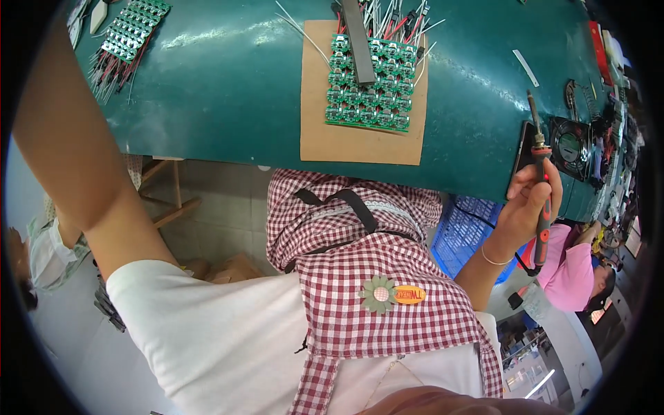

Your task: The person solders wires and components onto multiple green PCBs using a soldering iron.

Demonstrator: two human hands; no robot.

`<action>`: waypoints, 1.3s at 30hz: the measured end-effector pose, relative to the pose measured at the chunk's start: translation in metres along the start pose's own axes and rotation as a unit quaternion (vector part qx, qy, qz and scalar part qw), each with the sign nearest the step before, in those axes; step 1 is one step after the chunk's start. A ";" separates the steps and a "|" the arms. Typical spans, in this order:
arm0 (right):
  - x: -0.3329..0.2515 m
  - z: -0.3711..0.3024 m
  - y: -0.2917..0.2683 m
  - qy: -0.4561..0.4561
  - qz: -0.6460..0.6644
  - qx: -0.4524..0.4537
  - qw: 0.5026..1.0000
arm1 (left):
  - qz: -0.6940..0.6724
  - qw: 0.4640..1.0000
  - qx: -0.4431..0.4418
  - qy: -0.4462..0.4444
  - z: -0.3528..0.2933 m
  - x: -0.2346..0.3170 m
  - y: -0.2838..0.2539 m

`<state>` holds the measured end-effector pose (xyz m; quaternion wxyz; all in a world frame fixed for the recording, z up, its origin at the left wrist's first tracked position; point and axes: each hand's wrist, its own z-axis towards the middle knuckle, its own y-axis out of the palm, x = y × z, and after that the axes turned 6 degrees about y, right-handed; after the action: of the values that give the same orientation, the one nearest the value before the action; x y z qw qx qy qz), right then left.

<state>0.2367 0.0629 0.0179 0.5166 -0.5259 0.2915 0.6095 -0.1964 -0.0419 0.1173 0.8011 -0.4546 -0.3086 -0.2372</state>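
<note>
My right hand (pixel 522 211) is closed around a soldering iron (pixel 541 232) with a dark and red handle, its metal tip pointing away from me over the table's right side. My left arm (pixel 76 145) stretches toward the far left, and its hand lies outside the picture. In front of me, a panel of small green circuit boards (pixel 384 93) rests on a brown cardboard sheet (pixel 315 124). A dark grey bar (pixel 360 52) lies across the panel's far part. Red, black and white wires (pixel 398 24) stick out beyond its far edge.
A second green board panel (pixel 131 31) with wires sits at the far left of the green table (pixel 221 104). A white strip (pixel 526 67) and a round black device (pixel 570 146) are at right. Below the edge stands a blue crate (pixel 460 232). A person in pink (pixel 570 273) sits at right.
</note>
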 end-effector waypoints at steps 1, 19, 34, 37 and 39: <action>0.001 0.000 -0.006 0.000 -0.001 0.001 1.000 | 0.026 0.998 -0.060 -0.010 -0.013 0.005 0.014; 0.010 0.080 0.048 0.260 0.158 -0.160 0.939 | -0.032 0.990 0.035 -0.130 -0.152 0.017 0.187; 0.037 0.111 0.076 0.293 0.073 -0.302 0.904 | -0.017 0.987 0.003 -0.157 -0.144 0.016 0.189; 0.039 0.111 0.081 0.289 0.073 -0.315 0.901 | 0.003 0.986 0.005 -0.165 -0.143 0.015 0.191; 0.037 0.111 0.083 0.292 0.064 -0.322 0.898 | 0.000 0.989 0.015 -0.150 -0.142 0.014 0.192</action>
<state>0.1243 0.1500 -0.0018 0.1709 -0.7983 0.2501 0.5205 -0.0203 -0.0759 -0.0411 0.7526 -0.4729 -0.4287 -0.1618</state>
